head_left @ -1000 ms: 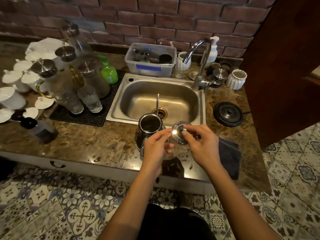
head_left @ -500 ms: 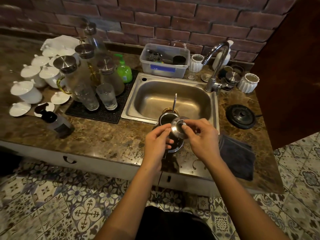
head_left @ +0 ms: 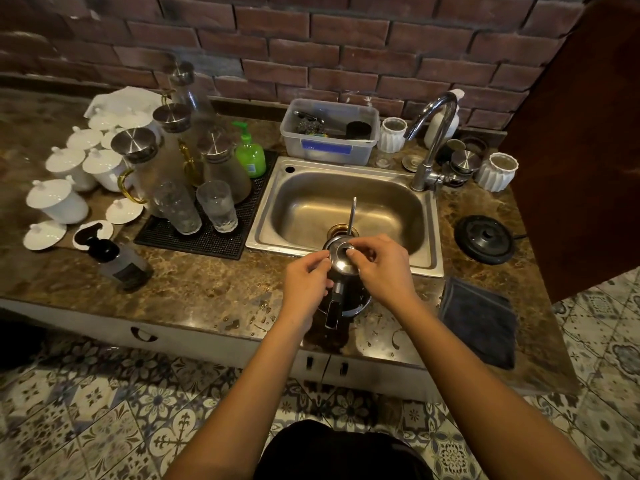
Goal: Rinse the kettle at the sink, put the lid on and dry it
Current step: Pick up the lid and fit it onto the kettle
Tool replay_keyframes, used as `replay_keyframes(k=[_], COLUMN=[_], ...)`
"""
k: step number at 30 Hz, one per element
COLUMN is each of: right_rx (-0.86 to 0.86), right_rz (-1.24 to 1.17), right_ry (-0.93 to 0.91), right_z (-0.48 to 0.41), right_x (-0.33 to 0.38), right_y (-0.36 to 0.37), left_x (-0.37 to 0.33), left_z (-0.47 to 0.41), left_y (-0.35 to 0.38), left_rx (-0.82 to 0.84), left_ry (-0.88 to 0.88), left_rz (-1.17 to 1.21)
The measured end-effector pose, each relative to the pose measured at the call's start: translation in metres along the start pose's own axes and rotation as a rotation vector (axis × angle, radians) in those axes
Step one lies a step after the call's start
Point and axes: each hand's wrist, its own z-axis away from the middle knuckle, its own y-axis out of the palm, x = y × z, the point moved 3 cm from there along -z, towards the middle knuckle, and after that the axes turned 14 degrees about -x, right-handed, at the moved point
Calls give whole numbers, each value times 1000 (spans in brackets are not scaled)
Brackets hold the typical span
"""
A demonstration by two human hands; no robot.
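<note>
My left hand [head_left: 304,277] and right hand [head_left: 384,266] pinch the round shiny steel lid [head_left: 337,261], now moved from beside to over the mouth of the black-handled steel kettle [head_left: 356,297], centre frame; drying remains.

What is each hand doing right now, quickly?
Left hand: pinching the left rim of the lid.
Right hand: pinching the same lid, over the kettle.
</note>
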Motion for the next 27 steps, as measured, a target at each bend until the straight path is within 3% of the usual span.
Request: replay_keyframes(k=[16,22,27], right_rx=[45,85,87], right_rz=[28,48,65], right_ry=[-2,-18,-40], right_z=[-9,-9,-5], right_x=[-12,-13,-18], right_y=[21,20,16], left_x=[-6,-13,-13], left_z=[-25,-24,-27], left_y=[-2,-3,-1], left_rx=[18,19,2], left_ry=[203,332,563], left_rz=[-320,-453,-673])
